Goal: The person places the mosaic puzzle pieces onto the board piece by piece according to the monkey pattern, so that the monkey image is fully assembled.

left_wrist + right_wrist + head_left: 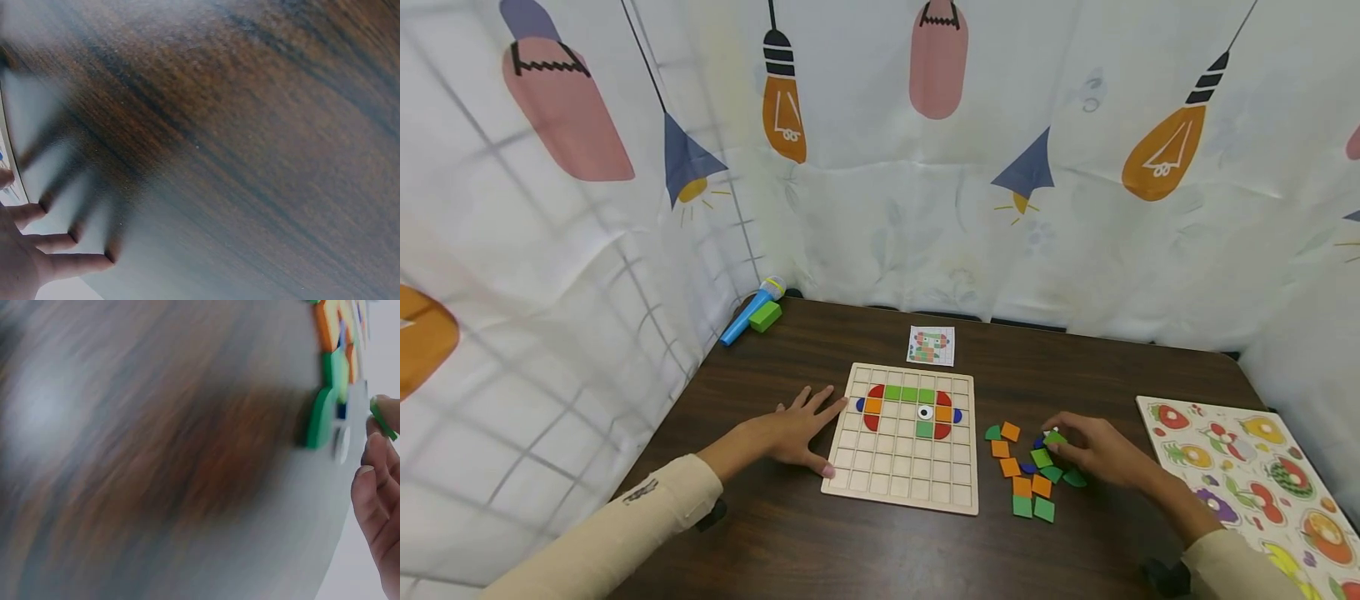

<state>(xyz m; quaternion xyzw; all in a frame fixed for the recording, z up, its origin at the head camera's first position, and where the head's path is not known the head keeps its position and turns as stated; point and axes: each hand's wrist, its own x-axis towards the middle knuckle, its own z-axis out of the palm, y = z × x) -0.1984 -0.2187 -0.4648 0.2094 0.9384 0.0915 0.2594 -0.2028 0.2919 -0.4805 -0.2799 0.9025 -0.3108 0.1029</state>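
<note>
A wooden grid board (880, 462) lies flat, with red, orange, green and blue pieces and one eye tile (926, 412) set in its upper squares. My left hand (796, 427) spreads its fingers at the board's left edge, thumb and fingertips touching it; the left wrist view also shows these straight fingers (78, 262). Right of the board, my right hand (1097, 448) pinches a small green tile (382, 417) between thumb and finger. Below it are loose pieces: orange squares (1011, 467), green squares (1022, 506), dark green rounded pieces (1074, 478) and some blue ones.
A small printed pattern card (931, 345) lies behind the board. At the far left of the dark table (775, 533) are a blue toy microphone (749, 315) and a green block (766, 317). A fruit-picture board (1217, 454) lies at the right. Patterned curtains (880, 217) hang behind.
</note>
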